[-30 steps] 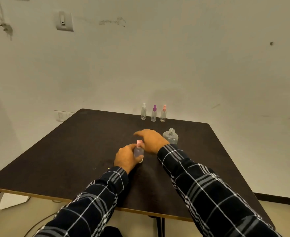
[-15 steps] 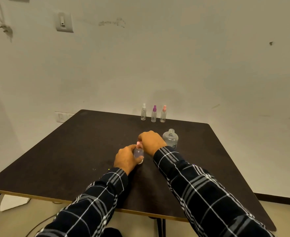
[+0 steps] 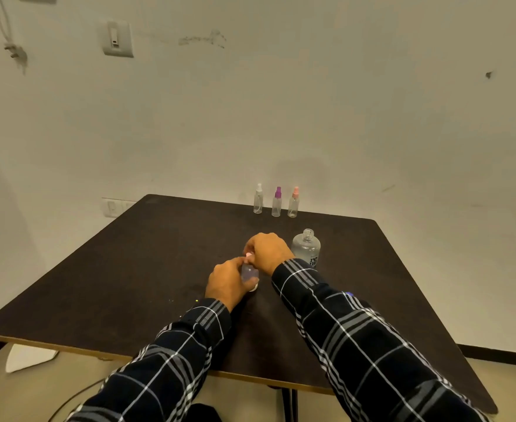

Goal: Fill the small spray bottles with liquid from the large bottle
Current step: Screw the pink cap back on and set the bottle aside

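Observation:
A small clear spray bottle (image 3: 248, 272) stands on the dark table (image 3: 147, 257) near its middle. My left hand (image 3: 224, 283) grips the bottle's body. My right hand (image 3: 267, 249) curls over its pink spray cap (image 3: 248, 255), which it mostly hides. The large clear bottle (image 3: 306, 247), uncapped and with dark lettering, stands just right of my right hand. Three more small spray bottles stand in a row at the table's far edge: a white-capped bottle (image 3: 258, 198), a purple-capped bottle (image 3: 277, 202) and a pink-capped bottle (image 3: 294, 202).
A white wall rises right behind the table's far edge. A small white round thing (image 3: 253, 288) lies at the base of the held bottle. On the floor at the left lie a white sheet (image 3: 28, 357) and a dark cable (image 3: 74, 400).
My right hand, open and spread above the pink cap a second ago, has come down and curled around it. My left hand keeps holding the small bottle in place.

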